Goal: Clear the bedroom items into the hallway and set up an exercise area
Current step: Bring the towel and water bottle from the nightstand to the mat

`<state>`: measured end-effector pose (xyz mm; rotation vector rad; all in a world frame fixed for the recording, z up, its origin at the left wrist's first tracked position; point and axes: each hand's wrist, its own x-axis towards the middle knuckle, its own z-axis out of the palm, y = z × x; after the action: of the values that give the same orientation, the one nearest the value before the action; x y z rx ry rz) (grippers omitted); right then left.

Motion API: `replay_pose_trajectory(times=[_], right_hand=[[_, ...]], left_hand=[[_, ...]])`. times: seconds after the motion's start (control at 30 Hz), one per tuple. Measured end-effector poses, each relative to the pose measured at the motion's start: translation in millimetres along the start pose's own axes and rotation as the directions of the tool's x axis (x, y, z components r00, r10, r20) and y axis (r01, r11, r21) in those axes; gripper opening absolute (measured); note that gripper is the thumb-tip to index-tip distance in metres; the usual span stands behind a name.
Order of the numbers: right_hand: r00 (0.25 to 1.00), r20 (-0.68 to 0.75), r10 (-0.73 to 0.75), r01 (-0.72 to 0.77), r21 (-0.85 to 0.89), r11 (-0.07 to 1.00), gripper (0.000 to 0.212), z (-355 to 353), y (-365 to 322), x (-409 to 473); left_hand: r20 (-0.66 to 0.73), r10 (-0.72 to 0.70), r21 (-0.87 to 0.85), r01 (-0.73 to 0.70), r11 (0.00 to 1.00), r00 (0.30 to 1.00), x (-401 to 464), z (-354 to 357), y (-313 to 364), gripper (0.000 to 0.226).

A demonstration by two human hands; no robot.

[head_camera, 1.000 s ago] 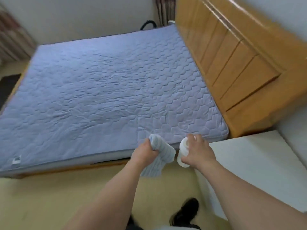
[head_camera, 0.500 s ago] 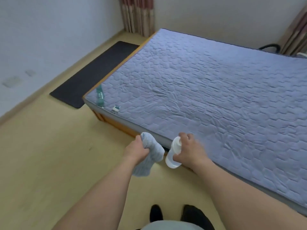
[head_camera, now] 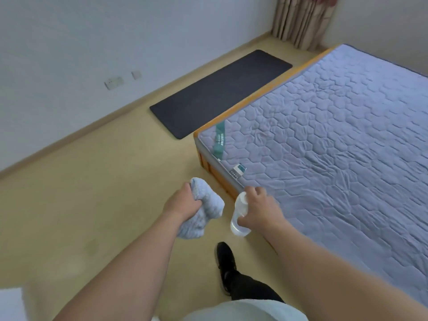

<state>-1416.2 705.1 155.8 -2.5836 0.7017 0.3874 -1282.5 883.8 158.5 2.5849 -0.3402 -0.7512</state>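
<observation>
two hands point(head_camera: 183, 203) point(head_camera: 261, 210) grip towel point(head_camera: 201, 214) and bottle point(head_camera: 238, 218).

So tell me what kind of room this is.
Most likely a bedroom: a large bed with a quilted mattress fills the right side, curtains hang in the corner, and a dark exercise mat lies alongside.

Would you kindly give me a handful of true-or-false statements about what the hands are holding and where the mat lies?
1. The left hand grips a light blue cloth. True.
2. The right hand is empty. False: it holds a white bottle.
3. The dark mat lies on the mattress. False: it lies flat on the floor between bed and wall.
4. A green strap crosses the mattress corner. True.
5. The mat is rolled up. False: it is unrolled.
</observation>
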Motion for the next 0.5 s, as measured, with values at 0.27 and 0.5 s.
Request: replay_pose_trajectory(times=[0.27,0.5], right_hand=[[0.992,0.013,-0.122,0.123,-0.065,0.990,0.082,-48,-124,155],[0.999,-0.003,-0.039,0.039,-0.006,0.999,0.079,-59,-239,295]], left_hand=[[-0.067,-0.070,-0.022,0.069,0.997,0.995,129,-125,-40,0.032],[-0.069,-0.035,0.029,0.037,0.999,0.997,279,-233,-93,0.036]])
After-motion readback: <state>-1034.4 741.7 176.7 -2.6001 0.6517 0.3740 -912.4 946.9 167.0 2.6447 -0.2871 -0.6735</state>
